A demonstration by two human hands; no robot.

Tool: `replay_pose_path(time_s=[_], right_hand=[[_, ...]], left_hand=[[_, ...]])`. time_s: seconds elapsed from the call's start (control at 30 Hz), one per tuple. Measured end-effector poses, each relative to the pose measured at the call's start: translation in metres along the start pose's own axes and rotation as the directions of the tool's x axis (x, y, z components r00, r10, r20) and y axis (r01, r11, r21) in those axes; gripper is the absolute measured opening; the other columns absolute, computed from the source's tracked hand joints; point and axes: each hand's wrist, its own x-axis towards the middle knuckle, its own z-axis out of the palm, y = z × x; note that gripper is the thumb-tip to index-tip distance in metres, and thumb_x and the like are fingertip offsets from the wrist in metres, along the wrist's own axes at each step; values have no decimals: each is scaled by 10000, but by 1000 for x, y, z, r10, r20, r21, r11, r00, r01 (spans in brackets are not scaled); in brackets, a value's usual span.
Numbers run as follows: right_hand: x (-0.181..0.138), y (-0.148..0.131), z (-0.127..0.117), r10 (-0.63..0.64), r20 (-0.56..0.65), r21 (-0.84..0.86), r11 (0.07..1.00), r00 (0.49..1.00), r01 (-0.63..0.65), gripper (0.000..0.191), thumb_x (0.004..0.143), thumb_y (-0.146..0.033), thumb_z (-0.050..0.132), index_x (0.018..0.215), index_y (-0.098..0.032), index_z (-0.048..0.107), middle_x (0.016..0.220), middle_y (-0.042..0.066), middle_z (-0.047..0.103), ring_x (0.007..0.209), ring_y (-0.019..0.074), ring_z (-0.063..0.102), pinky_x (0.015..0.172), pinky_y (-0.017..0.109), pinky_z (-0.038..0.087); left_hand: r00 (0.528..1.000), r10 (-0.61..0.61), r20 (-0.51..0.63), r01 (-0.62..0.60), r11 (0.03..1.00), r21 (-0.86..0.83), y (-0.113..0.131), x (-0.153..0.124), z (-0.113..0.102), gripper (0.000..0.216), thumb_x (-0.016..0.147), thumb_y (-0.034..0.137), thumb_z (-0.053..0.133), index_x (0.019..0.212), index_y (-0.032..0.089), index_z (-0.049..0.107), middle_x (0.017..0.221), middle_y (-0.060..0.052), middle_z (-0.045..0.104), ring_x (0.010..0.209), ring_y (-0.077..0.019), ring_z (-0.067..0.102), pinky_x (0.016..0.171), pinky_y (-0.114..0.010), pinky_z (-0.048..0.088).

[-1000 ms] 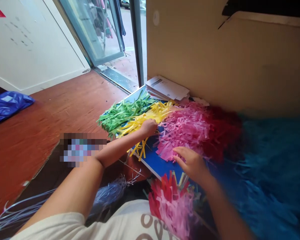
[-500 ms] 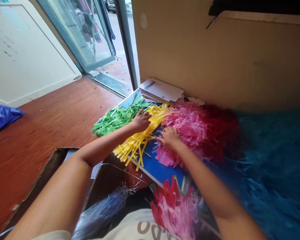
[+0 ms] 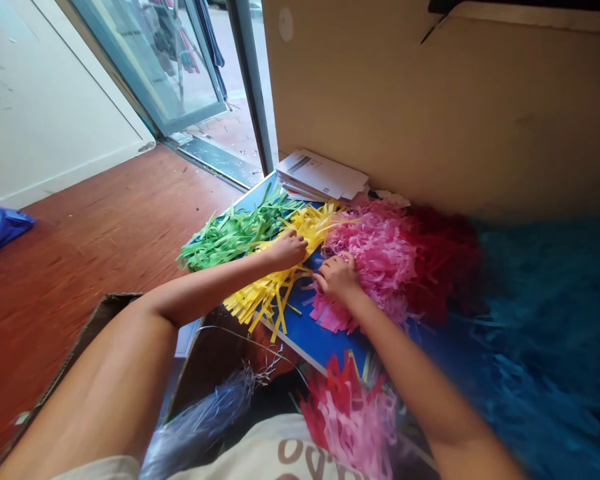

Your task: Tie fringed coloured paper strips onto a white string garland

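Green (image 3: 240,233), yellow (image 3: 265,290), pink (image 3: 380,247) and red (image 3: 437,260) bundles of paper fringe lie side by side on a blue board (image 3: 305,327). My left hand (image 3: 289,250) reaches over the yellow fringe, its fingers curled down onto the strips; the fingertips are partly hidden. My right hand (image 3: 339,277) rests at the left edge of the pink fringe, fingers bent and thumb apart, with no clear hold on anything. Close to my body is a smaller red and pink fringe bundle (image 3: 355,420).
A stack of white papers (image 3: 323,175) lies at the board's far end, against the wall. Dark teal fringe (image 3: 550,333) spreads at right. An open cardboard box (image 3: 97,313) stands lower left, near silvery strands (image 3: 205,417). A blue bag (image 3: 3,227) lies on the floor by the glass door (image 3: 180,80).
My left hand has come down slightly and to the right onto the yellow fringe, its fingers curling in. My right hand has barely shifted. The view has turned a little.
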Motion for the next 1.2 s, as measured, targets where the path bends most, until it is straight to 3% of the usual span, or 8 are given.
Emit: replay_pose_path(time_s=[0.17, 0.43, 0.63, 0.73, 0.87, 1.0, 1.1, 1.2], right_hand=[[-3, 0, 0, -4, -79, 59, 998, 997, 9, 261, 968, -350, 538, 921, -193, 741, 1061, 92, 737, 1101, 264, 549, 1126, 504, 162], [-1, -5, -3, 55, -216, 112, 993, 975, -31, 293, 984, -347, 492, 944, -197, 741, 1085, 95, 734, 1071, 254, 548, 1071, 458, 218], [19, -14, -1, 53, -169, 144, 989, 984, -28, 344, 971, -289, 447, 1183, -179, 694, 1260, 123, 671, 1169, 277, 511, 998, 433, 277], [38, -20, -2, -15, -83, 187, 982, 996, 31, 432, 928, -228, 463, 1328, -147, 604, 1360, 121, 620, 1244, 269, 499, 1047, 408, 282], [56, -27, -5, -53, 3, 226, 973, 999, 51, 648, 861, -181, 504, 1502, -165, 409, 1425, 111, 581, 1253, 261, 530, 1042, 408, 331], [57, -35, -4, -111, 81, 229, 969, 991, 90, 666, 856, -187, 526, 1508, -193, 391, 1370, 128, 608, 1262, 288, 530, 1051, 450, 339], [52, -38, -3, -128, 92, 229, 968, 988, 104, 653, 878, -223, 540, 1511, -198, 378, 1387, 133, 595, 1290, 284, 509, 1047, 443, 351], [49, -37, 0, -103, 76, 225, 971, 992, 84, 645, 929, -347, 531, 1521, -170, 347, 1504, 153, 494, 1365, 286, 445, 1079, 466, 326]], left_hand=[[996, 80, -27, -83, 991, -101, -17, -2, -3, 276, 913, 152, 497, 715, 197, 684, 849, -71, 684, 959, -226, 558, 981, -443, 318], [997, -28, -66, 15, 982, -187, -42, -6, -6, 194, 885, 283, 619, 768, 210, 757, 893, -70, 723, 1015, -225, 553, 941, -397, 308], [984, -142, -107, 110, 959, -262, -65, -11, -21, 153, 833, 351, 727, 793, 220, 795, 916, -71, 697, 969, -218, 556, 919, -375, 346], [971, -188, -147, 132, 936, -325, -61, -16, -27, 133, 868, 303, 688, 850, 209, 780, 888, -61, 684, 927, -202, 581, 911, -358, 397], [870, -433, -235, 305, 847, -435, -31, -23, -28, 299, 930, 366, 586, 1135, 159, 654, 1003, -77, 647, 900, -181, 626, 828, -308, 491], [767, -642, -18, 606, 732, -311, -10, -15, -32, 451, 854, 384, 652, 1229, 156, 550, 1128, -93, 620, 958, -193, 643, 844, -300, 524], [751, -652, 105, 660, 731, -173, -13, -5, -43, 345, 812, 293, 664, 1134, 182, 615, 1103, -94, 651, 994, -239, 651, 845, -328, 511], [757, -643, 113, 652, 756, -66, -16, -1, -57, 263, 781, 155, 657, 1044, 152, 654, 1098, -144, 665, 1042, -312, 644, 934, -424, 448]])
